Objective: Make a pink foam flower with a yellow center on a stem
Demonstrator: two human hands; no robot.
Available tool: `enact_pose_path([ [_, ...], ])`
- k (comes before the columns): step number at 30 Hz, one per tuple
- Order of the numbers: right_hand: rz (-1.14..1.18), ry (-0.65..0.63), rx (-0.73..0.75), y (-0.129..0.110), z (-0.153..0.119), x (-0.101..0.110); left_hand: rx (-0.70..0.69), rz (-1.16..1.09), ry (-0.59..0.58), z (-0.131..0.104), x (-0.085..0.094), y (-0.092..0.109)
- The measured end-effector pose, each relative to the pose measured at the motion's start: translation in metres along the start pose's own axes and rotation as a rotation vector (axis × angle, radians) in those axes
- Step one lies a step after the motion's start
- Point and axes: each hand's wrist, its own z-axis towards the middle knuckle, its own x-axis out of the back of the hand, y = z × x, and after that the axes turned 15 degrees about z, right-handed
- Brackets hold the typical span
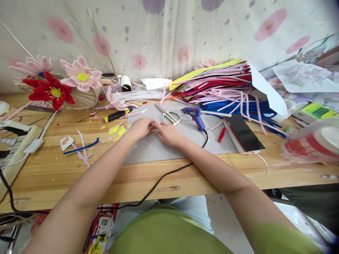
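On the wooden surface (79,173), directly in front of you, lies a grey cutting mat (148,150), flat, grid-lined and lightly littered with scraps. Its long axis runs left to right, roughly along the front edge of the surface. Your left hand (140,127) and right hand (168,133) meet over its left half, fingers bent and fingertips drawn close together; whether either pinches a small piece cannot be told, as the fingers cover the spot.

Nearest your hands, on the far part of the mat, are scissors (171,117) with a metal blade end and pale looped handles. The blade end points away from you and to your left; the long axis slants back from there, bringing the handles nearer you and further right, just beyond your right hand.

Right of the scissors lies a blue-purple glue gun (194,114), nozzle toward the scissors, grip toward you, with a pale stick extending from its rear. Further right, note a small red item (221,134) and a dark-screened phone (244,132).
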Motion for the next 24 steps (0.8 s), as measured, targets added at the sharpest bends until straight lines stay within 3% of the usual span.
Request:
enact_pose_path([
  [6, -0.146, -0.025, -0.028, 0.0, 0.0, -0.003, 0.059, -0.05, -0.014, -0.004, 0.006, -0.002],
  [10, -0.161, -0.029, -0.036, -0.001, 0.0, -0.003, 0.012, -0.187, 0.094, -0.013, 0.017, -0.018],
  [13, -0.145, -0.025, -0.057, 0.0, 0.0, -0.005, 0.061, -0.216, 0.209, -0.023, 0.018, -0.024],
  [16, -0.137, -0.018, -0.055, 0.001, 0.0, -0.005, 0.079, -0.126, 0.3, -0.033, 0.007, -0.019],
  [20, -0.14, -0.01, -0.046, 0.001, 0.0, -0.006, -0.036, 0.002, 0.268, -0.044, -0.019, -0.007],
  [24, -0.177, -0.005, -0.04, 0.002, -0.001, -0.008, -0.008, 0.092, 0.318, -0.05, -0.036, -0.004],
])
